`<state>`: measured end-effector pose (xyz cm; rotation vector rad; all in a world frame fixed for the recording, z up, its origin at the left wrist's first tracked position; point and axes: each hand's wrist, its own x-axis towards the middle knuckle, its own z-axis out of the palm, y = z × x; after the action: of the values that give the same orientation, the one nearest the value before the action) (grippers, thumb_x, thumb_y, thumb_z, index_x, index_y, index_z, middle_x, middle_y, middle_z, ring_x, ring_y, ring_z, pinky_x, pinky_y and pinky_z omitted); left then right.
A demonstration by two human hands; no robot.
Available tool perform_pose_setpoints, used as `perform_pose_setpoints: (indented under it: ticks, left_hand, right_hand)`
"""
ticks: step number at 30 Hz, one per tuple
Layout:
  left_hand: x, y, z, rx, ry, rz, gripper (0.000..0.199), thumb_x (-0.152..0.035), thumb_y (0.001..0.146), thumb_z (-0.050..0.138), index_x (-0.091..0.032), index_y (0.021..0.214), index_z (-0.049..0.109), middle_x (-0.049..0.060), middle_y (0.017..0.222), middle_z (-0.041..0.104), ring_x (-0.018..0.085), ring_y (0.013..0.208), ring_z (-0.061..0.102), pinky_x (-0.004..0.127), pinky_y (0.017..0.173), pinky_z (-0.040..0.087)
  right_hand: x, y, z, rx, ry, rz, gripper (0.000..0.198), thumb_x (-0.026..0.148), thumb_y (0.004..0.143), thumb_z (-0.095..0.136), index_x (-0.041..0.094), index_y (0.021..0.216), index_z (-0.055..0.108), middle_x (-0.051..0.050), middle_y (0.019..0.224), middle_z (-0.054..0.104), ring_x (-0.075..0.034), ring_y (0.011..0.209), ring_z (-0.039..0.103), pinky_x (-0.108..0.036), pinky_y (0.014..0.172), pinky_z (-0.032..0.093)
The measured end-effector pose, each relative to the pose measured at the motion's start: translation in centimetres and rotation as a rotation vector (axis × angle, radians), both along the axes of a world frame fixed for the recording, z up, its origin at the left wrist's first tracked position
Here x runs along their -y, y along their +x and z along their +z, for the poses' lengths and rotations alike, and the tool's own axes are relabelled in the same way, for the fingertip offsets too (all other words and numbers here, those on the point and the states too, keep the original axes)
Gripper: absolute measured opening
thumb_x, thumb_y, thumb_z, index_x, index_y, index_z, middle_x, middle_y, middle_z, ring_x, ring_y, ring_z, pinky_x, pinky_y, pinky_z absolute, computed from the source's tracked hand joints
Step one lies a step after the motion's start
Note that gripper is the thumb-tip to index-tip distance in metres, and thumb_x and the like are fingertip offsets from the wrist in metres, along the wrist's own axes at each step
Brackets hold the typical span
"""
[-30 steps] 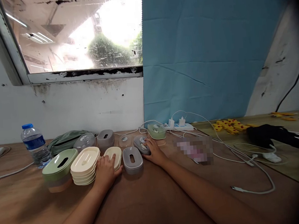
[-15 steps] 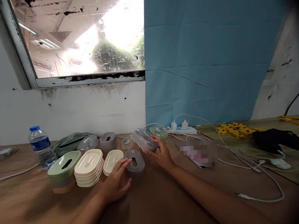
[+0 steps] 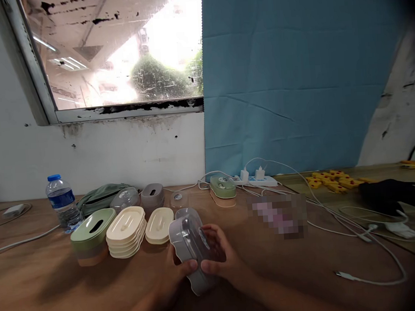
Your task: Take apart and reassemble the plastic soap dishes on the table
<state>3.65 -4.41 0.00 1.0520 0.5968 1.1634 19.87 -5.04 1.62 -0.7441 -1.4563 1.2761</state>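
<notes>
Grey case (image 3: 190,244): tilting between your hands, wavy rim facing left.
Left hand (image 3: 180,267): gripping, thumb pressing the near side, other fingers mostly hiding.
Right hand (image 3: 223,258): gripping too, fingers curling round the right side.
Table (image 3: 239,226): bare wood spreading rightward; cream lid (image 3: 159,226) sitting close left, grey box (image 3: 193,214) just beyond.

The window (image 3: 125,52) glares white — the tabletop (image 3: 300,258) dim, right corners black.

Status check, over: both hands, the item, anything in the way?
Left hand and right hand both on translucent grey cover. Cover tilted. Grey box close behind, partly hidden by it.
</notes>
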Motion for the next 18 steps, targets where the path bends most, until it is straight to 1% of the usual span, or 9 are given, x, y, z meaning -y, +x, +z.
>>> perform_pose_setpoints:
  ticks: [2, 4, 7, 9, 10, 13, 15, 16, 18]
  left_hand:
    - [0.1, -0.1, 0.1, 0.029, 0.007, -0.049, 0.062, -0.029, 0.058, 0.073, -0.016, 0.115, 0.05, 0.012, 0.109, 0.059, 0.03, 0.103, 0.052, 0.042, 0.09, 0.037]
    - [0.3, 0.0, 0.1, 0.09, -0.018, -0.128, 0.06, -0.03, 0.061, 0.069, -0.016, 0.116, 0.049, 0.011, 0.109, 0.06, 0.03, 0.104, 0.051, 0.042, 0.092, 0.035]
    - [0.4, 0.0, 0.2, 0.223, -0.092, -0.267, 0.051, -0.041, 0.067, 0.061, -0.012, 0.109, 0.056, 0.012, 0.1, 0.064, 0.031, 0.101, 0.053, 0.043, 0.092, 0.035]
    - [0.3, -0.2, 0.2, 0.317, -0.132, -0.287, 0.05, -0.046, 0.068, 0.057, -0.011, 0.104, 0.06, 0.012, 0.095, 0.065, 0.03, 0.097, 0.056, 0.042, 0.091, 0.035]
    - [0.1, -0.3, 0.1, 0.359, -0.153, -0.265, 0.049, -0.047, 0.068, 0.056, -0.012, 0.102, 0.061, 0.011, 0.094, 0.066, 0.029, 0.095, 0.057, 0.041, 0.09, 0.036]
    - [-0.5, -0.7, -0.1, 0.477, -0.232, -0.13, 0.046, -0.047, 0.068, 0.054, -0.015, 0.101, 0.061, 0.007, 0.094, 0.066, 0.024, 0.088, 0.059, 0.036, 0.088, 0.038]
    - [-0.9, -0.9, -0.2, 0.54, -0.281, -0.032, 0.047, -0.047, 0.069, 0.053, -0.017, 0.104, 0.059, 0.006, 0.094, 0.066, 0.022, 0.086, 0.06, 0.035, 0.086, 0.04]
    - [-1.0, -1.0, -0.2, 0.558, -0.303, 0.007, 0.048, -0.047, 0.07, 0.052, -0.017, 0.107, 0.058, 0.005, 0.093, 0.066, 0.022, 0.086, 0.06, 0.035, 0.085, 0.04]
    - [-1.2, -1.1, -0.1, 0.575, -0.335, 0.06, 0.05, -0.047, 0.071, 0.051, -0.017, 0.111, 0.054, 0.006, 0.091, 0.067, 0.022, 0.084, 0.06, 0.036, 0.084, 0.04]
  right_hand:
    - [0.1, -0.1, 0.5, 0.03, -0.081, 0.038, 0.079, 0.04, 0.053, 0.077, 0.027, 0.114, 0.029, -0.008, 0.112, 0.048, -0.022, 0.098, 0.053, -0.037, 0.086, 0.04]
    - [0.1, 0.0, 0.9, 0.06, -0.099, 0.032, 0.082, 0.038, 0.052, 0.078, 0.026, 0.116, 0.027, -0.008, 0.11, 0.048, -0.022, 0.096, 0.054, -0.038, 0.086, 0.04]
    - [-0.7, 0.5, 1.2, 0.055, -0.108, -0.018, 0.074, 0.04, 0.054, 0.074, 0.027, 0.113, 0.03, -0.006, 0.103, 0.051, -0.022, 0.091, 0.056, -0.038, 0.08, 0.043]
    - [-2.3, 1.0, 1.7, 0.085, -0.103, -0.074, 0.068, 0.043, 0.057, 0.069, 0.027, 0.112, 0.031, -0.005, 0.1, 0.051, -0.021, 0.085, 0.058, -0.037, 0.075, 0.046]
    - [-3.4, 1.1, 2.0, 0.129, -0.079, -0.121, 0.068, 0.043, 0.058, 0.067, 0.026, 0.113, 0.03, -0.005, 0.1, 0.051, -0.021, 0.085, 0.058, -0.036, 0.075, 0.047]
    - [-8.2, 1.1, 3.6, 0.324, 0.065, -0.371, 0.079, 0.045, 0.062, 0.063, 0.025, 0.125, 0.02, -0.008, 0.108, 0.048, -0.021, 0.084, 0.058, -0.037, 0.073, 0.048]
    - [-12.0, 0.3, 4.7, 0.625, 0.157, -0.509, 0.084, 0.046, 0.062, 0.064, 0.024, 0.129, 0.018, -0.011, 0.118, 0.044, -0.025, 0.099, 0.053, -0.038, 0.082, 0.044]
    - [-13.9, -0.3, 5.3, 0.817, 0.124, -0.549, 0.088, 0.048, 0.059, 0.066, 0.025, 0.129, 0.019, -0.012, 0.122, 0.042, -0.027, 0.106, 0.049, -0.04, 0.087, 0.041]
    - [-17.5, -1.8, 6.0, 0.897, 0.045, -0.563, 0.096, 0.048, 0.052, 0.072, 0.019, 0.13, 0.024, -0.018, 0.124, 0.04, -0.035, 0.108, 0.046, -0.047, 0.088, 0.038]
